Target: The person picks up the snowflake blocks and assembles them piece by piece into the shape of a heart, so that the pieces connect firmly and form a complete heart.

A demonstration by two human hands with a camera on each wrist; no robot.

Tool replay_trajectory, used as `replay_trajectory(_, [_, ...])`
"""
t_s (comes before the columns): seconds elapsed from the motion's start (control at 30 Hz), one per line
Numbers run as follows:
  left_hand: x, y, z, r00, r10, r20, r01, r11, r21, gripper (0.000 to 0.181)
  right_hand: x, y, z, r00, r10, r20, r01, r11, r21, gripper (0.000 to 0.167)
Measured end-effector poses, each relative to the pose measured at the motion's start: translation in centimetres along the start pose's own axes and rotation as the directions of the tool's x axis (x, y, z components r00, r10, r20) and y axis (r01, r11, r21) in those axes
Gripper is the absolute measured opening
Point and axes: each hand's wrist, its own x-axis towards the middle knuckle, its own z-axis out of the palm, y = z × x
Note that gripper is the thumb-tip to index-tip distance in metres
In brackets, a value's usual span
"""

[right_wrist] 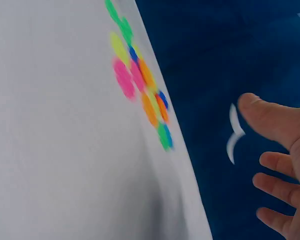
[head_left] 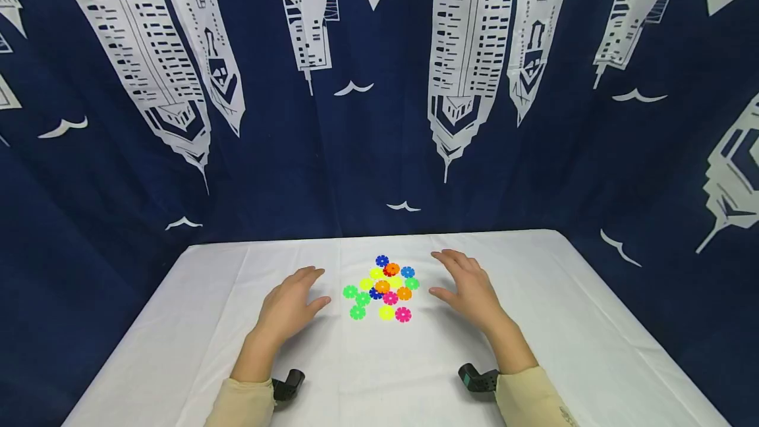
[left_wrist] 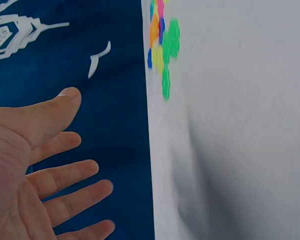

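Pink, green, yellow, orange and blue discs [head_left: 391, 298] lie loose, some overlapping, near the middle of the desk's [head_left: 403, 374] far edge, all apparently yet to be picked up. The left grip [head_left: 290, 305] and right grip [head_left: 473, 290] are released at either side. Navy printed cloth [head_left: 379, 157] hangs beyond that edge; the overlaps may hinder lifting single discs.

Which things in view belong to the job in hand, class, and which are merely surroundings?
Likely part of the job:
- coloured notched discs, loosely clustered, some overlapping
- left hand, beside them, holding nothing
- right hand, on their other side, also holding nothing

Merely surroundings:
- white cloth under the discs
- navy backdrop with white buildings
- black device at each wrist
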Motion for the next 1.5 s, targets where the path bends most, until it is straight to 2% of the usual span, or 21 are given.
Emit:
replay_trajectory(0.1, [0.9, 1.0, 0.5, 0.999, -0.003, 0.037, 0.005, 0.999, -0.041, 0.057, 0.6, -1.2, 1.1, 1.000, 0.027, 0.016, -0.028, 0.996, 0.082, 0.064])
replay_trajectory(0.2, [2.1, 1.9, 1.3, 0.997, -0.006, 0.081, 0.011, 0.998, -0.063, 0.056, 1.4, -2.3, 2.1, 0.996, 0.065, 0.065, -0.073, 0.988, 0.133, 0.060])
replay_trajectory(0.37, [4.1, 3.3, 3.0, 0.989, -0.012, 0.150, 0.031, 0.992, -0.125, 0.055, 2.7, -4.0, 3.7, 0.986, 0.118, 0.116, -0.140, 0.967, 0.213, 0.050])
replay_trajectory(0.43, [4.4, 3.5, 3.9, 0.984, -0.023, 0.179, 0.051, 0.987, -0.153, 0.055, 2.8, -4.5, 4.3, 0.982, 0.136, 0.129, -0.164, 0.956, 0.243, 0.047])
replay_trajectory(0.5, [4.4, 3.4, 4.7, 0.979, -0.042, 0.199, 0.075, 0.984, -0.162, 0.054, 2.7, -4.8, 5.2, 0.982, 0.122, 0.146, -0.156, 0.955, 0.252, 0.046])
replay_trajectory(0.6, [4.0, 2.9, 5.7, 0.980, -0.064, 0.191, 0.095, 0.983, -0.156, 0.050, 2.4, -5.1, 6.3, 0.982, 0.074, 0.175, -0.117, 0.960, 0.254, 0.049])
replay_trajectory(0.73, [3.6, 1.9, 6.6, 0.986, -0.049, 0.162, 0.074, 0.985, -0.154, 0.046, 2.0, -5.0, 7.7, 0.980, 0.003, 0.197, -0.038, 0.983, 0.177, 0.051])
replay_trajectory(0.9, [3.5, 1.3, 7.3, 0.990, -0.049, 0.135, 0.076, 0.975, -0.208, 0.040, 1.9, -4.7, 8.7, 0.987, -0.047, 0.156, 0.032, 0.994, 0.101, 0.039])
replay_trajectory(1.2, [3.8, 1.0, 7.8, 0.992, -0.100, 0.073, 0.115, 0.960, -0.256, 0.027, 1.9, -4.7, 9.3, 0.997, -0.041, 0.065, 0.035, 0.995, 0.093, 0.016])
replay_trajectory(1.33, [3.9, 0.9, 7.9, 0.992, -0.112, 0.058, 0.123, 0.955, -0.270, 0.027, 1.9, -4.7, 9.5, 0.998, -0.040, 0.048, 0.037, 0.997, 0.068, 0.014])
replay_trajectory(1.5, [4.2, 0.5, 7.8, 0.992, -0.122, 0.039, 0.128, 0.932, -0.338, 0.027, 2.3, -4.7, 9.2, 0.999, -0.036, 0.022, 0.034, 0.996, 0.079, 0.014])
